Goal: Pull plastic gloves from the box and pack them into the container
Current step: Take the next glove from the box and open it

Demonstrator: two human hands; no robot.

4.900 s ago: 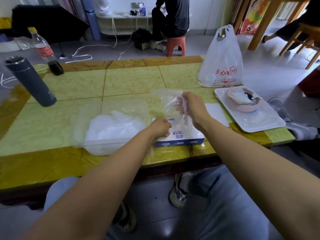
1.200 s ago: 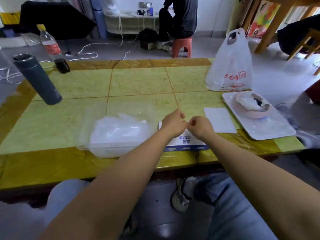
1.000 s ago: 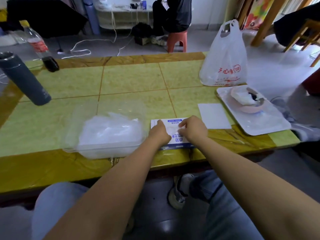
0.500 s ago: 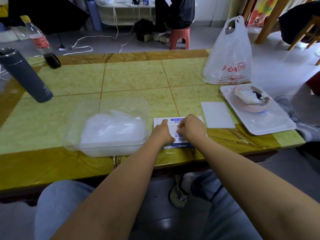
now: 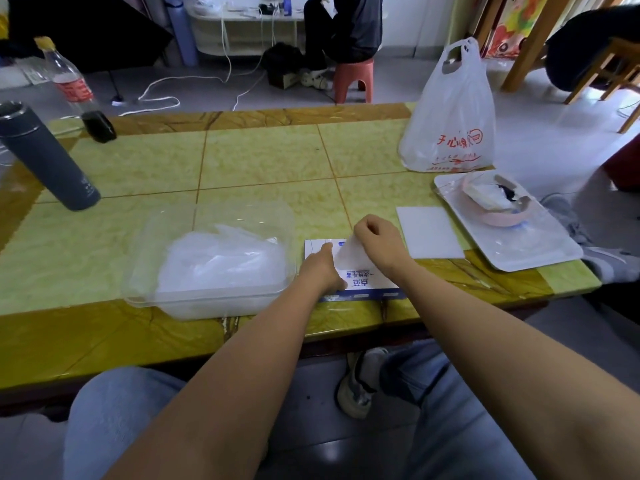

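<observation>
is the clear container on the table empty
No, the clear container holds a heap of plastic gloves.

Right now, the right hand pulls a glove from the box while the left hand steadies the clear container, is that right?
No: the head view shows the left hand pressing on the box, not the container; the right hand pulls the glove.

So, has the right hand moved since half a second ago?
Yes. The right hand, pinching a glove, has lifted off the top of the box, toward its far edge.
</observation>
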